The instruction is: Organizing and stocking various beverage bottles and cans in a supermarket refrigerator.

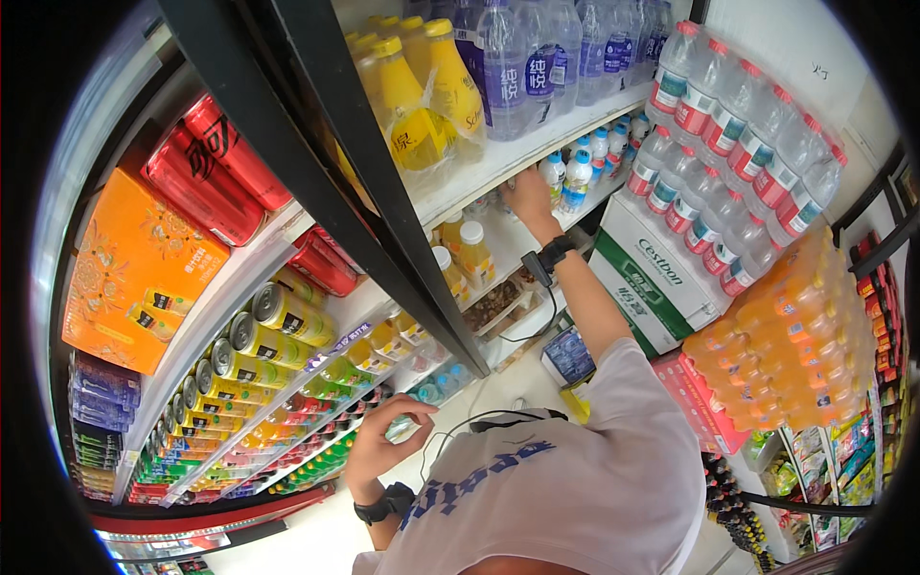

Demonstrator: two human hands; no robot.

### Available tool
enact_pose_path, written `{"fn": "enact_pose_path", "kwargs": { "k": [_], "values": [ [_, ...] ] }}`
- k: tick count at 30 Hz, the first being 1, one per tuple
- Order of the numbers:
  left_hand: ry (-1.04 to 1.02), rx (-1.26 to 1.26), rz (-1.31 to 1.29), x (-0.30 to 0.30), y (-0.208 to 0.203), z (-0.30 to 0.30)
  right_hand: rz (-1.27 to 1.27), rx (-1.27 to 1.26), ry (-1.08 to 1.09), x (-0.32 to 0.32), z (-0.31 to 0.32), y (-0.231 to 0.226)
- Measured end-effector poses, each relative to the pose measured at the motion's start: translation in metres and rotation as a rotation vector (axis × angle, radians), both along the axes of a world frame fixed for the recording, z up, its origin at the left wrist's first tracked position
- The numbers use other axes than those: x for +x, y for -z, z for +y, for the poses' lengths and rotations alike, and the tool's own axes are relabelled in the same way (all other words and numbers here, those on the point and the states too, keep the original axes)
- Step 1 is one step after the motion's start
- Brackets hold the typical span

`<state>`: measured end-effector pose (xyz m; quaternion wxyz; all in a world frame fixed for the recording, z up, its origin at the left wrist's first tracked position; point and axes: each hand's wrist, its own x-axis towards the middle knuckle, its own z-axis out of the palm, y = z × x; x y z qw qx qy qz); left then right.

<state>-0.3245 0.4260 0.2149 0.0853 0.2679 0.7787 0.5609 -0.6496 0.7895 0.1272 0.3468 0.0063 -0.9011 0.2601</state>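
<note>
My right hand [530, 199] reaches under the edge of a white shelf [460, 192], beside small bottles with white and blue caps [575, 180]. Its fingers are partly hidden there, so I cannot see whether they hold anything. A black strap with a small device and a cable [548, 261] is around that wrist. Juice bottles with white caps [473, 251] stand left of the hand on the same lower shelf. Lower left, my left hand [381, 439] hangs in the air with loosely curled fingers, thumb apart and nothing in it. It wears a black wrist strap [386, 502].
A black cooler frame [383, 182] slants between the hands. Left are shelves of yellow cans [281, 311], red cans [206, 187] and an orange carton [139, 273]. Right stand wrapped water bottles [747, 125] on a white-green box [656, 268] and packed orange drinks [791, 335].
</note>
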Motion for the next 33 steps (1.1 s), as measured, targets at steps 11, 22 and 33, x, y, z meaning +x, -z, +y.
{"fn": "enact_pose_path", "kwargs": {
  "k": [11,22,33],
  "values": [
    [-0.075,0.02,-0.05,0.009,0.016,-0.019,0.164,-0.074,-0.05,0.032,0.001,0.011],
    [-0.024,0.052,-0.069,-0.004,0.02,-0.034,0.187,-0.413,-0.114,0.152,0.0,-0.041],
    [0.004,0.056,0.013,-0.015,0.039,0.0,-0.255,-1.014,-0.814,0.276,-0.091,-0.077]
  ]
}}
